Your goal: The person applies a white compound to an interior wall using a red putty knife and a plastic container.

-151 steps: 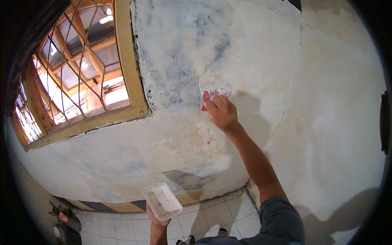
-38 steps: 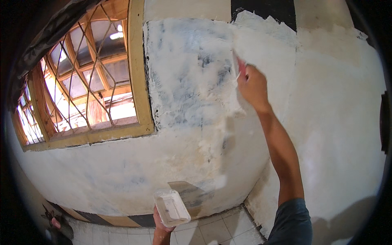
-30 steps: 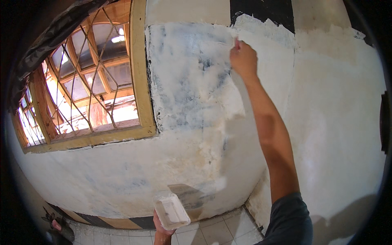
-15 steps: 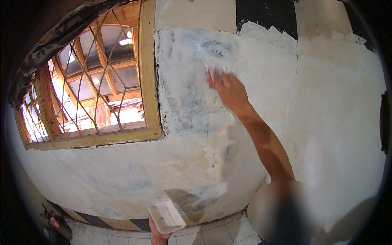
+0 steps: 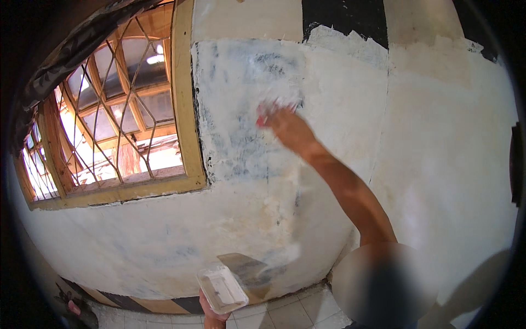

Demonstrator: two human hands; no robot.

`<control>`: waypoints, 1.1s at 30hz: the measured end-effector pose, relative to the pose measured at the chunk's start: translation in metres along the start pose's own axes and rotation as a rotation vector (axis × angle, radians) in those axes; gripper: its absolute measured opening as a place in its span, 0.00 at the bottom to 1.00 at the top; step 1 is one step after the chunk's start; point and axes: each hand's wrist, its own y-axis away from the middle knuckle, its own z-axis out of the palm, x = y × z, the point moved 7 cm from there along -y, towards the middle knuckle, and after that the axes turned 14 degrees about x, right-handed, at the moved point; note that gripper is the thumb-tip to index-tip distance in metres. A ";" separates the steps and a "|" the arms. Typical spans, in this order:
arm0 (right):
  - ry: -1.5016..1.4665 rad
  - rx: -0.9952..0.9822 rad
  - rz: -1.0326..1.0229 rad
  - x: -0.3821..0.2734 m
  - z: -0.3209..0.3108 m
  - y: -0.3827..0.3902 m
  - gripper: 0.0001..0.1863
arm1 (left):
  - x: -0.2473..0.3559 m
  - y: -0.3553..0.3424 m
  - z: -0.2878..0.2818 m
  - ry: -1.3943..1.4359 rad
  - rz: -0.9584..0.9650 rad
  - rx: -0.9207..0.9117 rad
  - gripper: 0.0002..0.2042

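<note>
My right hand [image 5: 294, 132] reaches up to the wall [image 5: 339, 104], its fingers closed round a red putty scraper [image 5: 264, 115]. Motion smears the scraper, and white paste seems to coat its far side. Around it, the wall has a thin, uneven white coat with bluish-grey patches [image 5: 235, 142] showing through. Low in the view, my left hand [image 5: 212, 317] grips a shallow, white rectangular tub [image 5: 240, 296] from beneath and the side. Smears of white paste line the tub, which is tilted so that its inside shows.
A yellow-framed window [image 5: 185, 109] with a metal grille stands to the left, below a dark curtain [image 5: 60, 66]. Black and beige painted blocks [image 5: 345, 16] cross the wall's top. Floor tiles [image 5: 290, 315] and a banded skirting [image 5: 153, 303] lie at the bottom.
My right hand and the scraper have moved a little left and down on the wall. The view has shifted slightly; my left hand still holds the tub low down.
</note>
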 end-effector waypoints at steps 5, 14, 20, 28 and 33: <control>-0.227 0.199 -0.023 -0.063 -0.059 0.010 0.23 | 0.005 0.015 0.011 0.047 -0.003 -0.038 0.32; 0.033 0.134 0.139 0.079 -0.010 -0.064 0.13 | 0.005 0.025 0.034 -0.028 0.025 0.022 0.29; -0.235 0.177 -0.103 -0.038 -0.045 0.024 0.23 | 0.016 0.038 0.036 -0.448 0.413 -0.042 0.29; 0.106 0.153 0.433 0.145 -0.047 -0.028 0.13 | 0.003 0.014 0.015 -0.017 0.019 0.035 0.31; -0.101 -0.105 0.532 0.093 -0.004 -0.018 0.16 | 0.011 0.021 0.027 -0.599 0.540 -0.139 0.31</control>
